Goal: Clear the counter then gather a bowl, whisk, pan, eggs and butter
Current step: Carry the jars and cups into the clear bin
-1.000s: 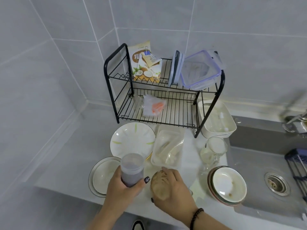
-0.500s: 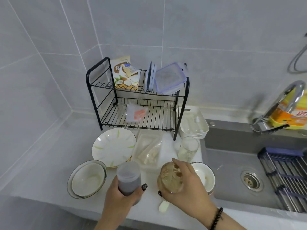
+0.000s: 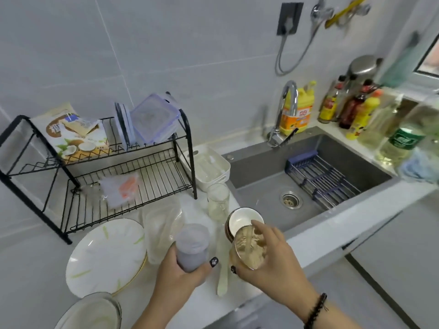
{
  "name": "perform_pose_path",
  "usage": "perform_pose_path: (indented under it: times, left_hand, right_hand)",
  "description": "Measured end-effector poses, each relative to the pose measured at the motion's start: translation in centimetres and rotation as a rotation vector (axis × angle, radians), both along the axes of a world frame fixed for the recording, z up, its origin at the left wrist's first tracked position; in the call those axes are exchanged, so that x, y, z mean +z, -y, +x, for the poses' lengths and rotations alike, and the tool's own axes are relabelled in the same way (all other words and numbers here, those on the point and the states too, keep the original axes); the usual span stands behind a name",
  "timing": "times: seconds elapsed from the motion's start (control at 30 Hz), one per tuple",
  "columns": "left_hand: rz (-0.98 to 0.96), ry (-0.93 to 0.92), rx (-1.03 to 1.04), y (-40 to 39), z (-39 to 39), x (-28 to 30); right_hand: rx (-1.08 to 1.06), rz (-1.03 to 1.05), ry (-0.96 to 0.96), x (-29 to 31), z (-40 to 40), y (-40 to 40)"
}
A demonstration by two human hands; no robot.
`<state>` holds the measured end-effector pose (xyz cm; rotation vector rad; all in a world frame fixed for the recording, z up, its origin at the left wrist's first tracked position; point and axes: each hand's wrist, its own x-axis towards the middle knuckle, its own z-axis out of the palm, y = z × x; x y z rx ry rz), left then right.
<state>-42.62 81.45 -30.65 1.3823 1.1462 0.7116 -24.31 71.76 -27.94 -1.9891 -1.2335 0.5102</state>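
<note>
white worktop (image 3: 35,264) still cluttered, you're early in the clearing. left hand (image 3: 180,274) grips purple-grey cup (image 3: 192,248), right hand (image 3: 268,260) grips brownish jar (image 3: 248,251), probably food. plate (image 3: 104,257), small bowl (image 3: 244,222) near sink-side edge remain. no whisk, pan, eggs, butter visible.

There is a single view, worn on the person's head, looking forward and steeply down over the worktop (image 3: 133,302) from close above. It is wide-angle, so straight edges bow near the borders. The hands enter from the bottom edge, nearest the lens. The camera faces the tiled wall, turned somewhat rightward: the black dish rack (image 3: 99,172) sits at left, the sink (image 3: 306,176) at centre right, and bottles blur at the far right edge.
</note>
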Motion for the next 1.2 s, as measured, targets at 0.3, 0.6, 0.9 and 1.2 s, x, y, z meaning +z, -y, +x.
perform_pose_path:
  times: [0.3,0.6,0.9,1.2]
  left_hand:
    - [-0.055,0.008,-0.402,2.2,3.4,-0.2]
    - [-0.011,-0.013,-0.703,7.6,13.1,1.6]
    - [0.036,-0.038,-0.933,16.9,27.1,2.8]
    - [0.050,0.004,-1.065,25.3,37.0,3.7]
  right_hand:
    - [-0.417,0.029,-0.101,0.6,-1.5,7.9]
    - [-0.727,0.016,-0.081,1.2,3.4,17.3]
    - [-0.913,-0.001,-0.070,1.7,13.1,28.0]
    - [-1.053,-0.027,-0.006,3.4,19.9,36.8]
